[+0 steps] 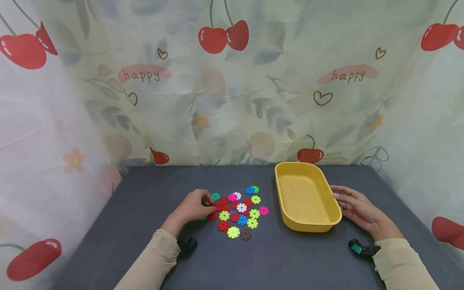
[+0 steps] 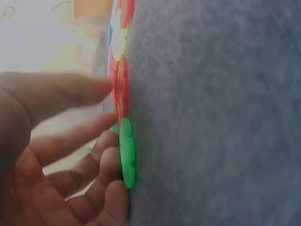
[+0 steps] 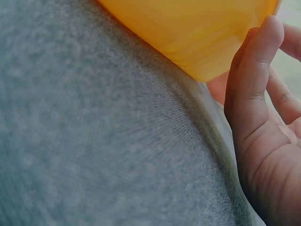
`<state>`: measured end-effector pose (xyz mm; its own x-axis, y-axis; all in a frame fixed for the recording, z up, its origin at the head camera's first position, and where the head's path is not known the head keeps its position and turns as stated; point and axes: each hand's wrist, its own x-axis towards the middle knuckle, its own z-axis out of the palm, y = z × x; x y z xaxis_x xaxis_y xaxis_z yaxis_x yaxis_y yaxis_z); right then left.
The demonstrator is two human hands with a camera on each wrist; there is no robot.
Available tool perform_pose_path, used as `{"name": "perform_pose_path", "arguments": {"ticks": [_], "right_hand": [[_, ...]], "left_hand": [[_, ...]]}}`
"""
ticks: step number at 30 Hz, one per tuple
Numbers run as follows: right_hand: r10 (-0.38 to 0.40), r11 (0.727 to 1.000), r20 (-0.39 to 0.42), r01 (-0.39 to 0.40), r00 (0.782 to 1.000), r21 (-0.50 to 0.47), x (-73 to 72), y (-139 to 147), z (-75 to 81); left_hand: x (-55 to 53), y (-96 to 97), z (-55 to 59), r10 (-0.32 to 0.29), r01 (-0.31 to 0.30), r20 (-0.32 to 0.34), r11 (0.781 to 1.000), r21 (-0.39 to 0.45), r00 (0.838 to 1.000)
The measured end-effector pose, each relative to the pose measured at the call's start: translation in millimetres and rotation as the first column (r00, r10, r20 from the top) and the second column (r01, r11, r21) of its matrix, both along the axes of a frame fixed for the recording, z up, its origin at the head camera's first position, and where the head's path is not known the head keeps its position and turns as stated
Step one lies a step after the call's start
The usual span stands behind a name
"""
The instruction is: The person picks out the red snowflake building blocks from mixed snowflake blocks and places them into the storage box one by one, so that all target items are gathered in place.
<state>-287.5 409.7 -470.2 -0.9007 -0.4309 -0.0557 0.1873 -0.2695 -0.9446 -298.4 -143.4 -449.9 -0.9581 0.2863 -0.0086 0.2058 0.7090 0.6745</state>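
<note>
My left hand (image 1: 193,207) is at the left side of a loose group of coloured notched plastic discs. Its thumb and index finger reach the red discs (image 2: 121,87), with a gap between the two fingertips in the left wrist view. A green disc (image 2: 127,153) lies beside the other, bent fingers. My right hand (image 1: 359,209) is at the right side of a yellow plastic basin (image 1: 308,227), its fingers extended along the outer wall. In the right wrist view a fingertip lies against the basin's wall. No disc shows inside the basin.
Discs in pink (image 1: 264,210), blue (image 1: 242,220), brown (image 1: 245,234), white and yellow-green lie flat, some overlapping, on the dark grey table cloth (image 1: 275,257). A patterned curtain (image 1: 232,100) stands behind and at both sides. A dark band is on each wrist.
</note>
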Motion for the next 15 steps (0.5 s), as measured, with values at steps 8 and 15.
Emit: {"name": "perform_pose_path", "arguments": {"ticks": [8, 15], "right_hand": [[0.014, 1.0, -0.011, -0.014, 1.0, 0.0, -1.4, 0.9, 1.2], [0.016, 1.0, -0.017, -0.016, 1.0, -0.004, -0.9, 1.1, -1.0]], "left_hand": [[2.7, -0.8, 7.4, -0.039, 0.039, 0.03, 0.999, -0.018, 0.999], [4.4, -1.7, 9.1, -0.017, 0.018, 0.03, 0.999, -0.039, 0.999]]}}
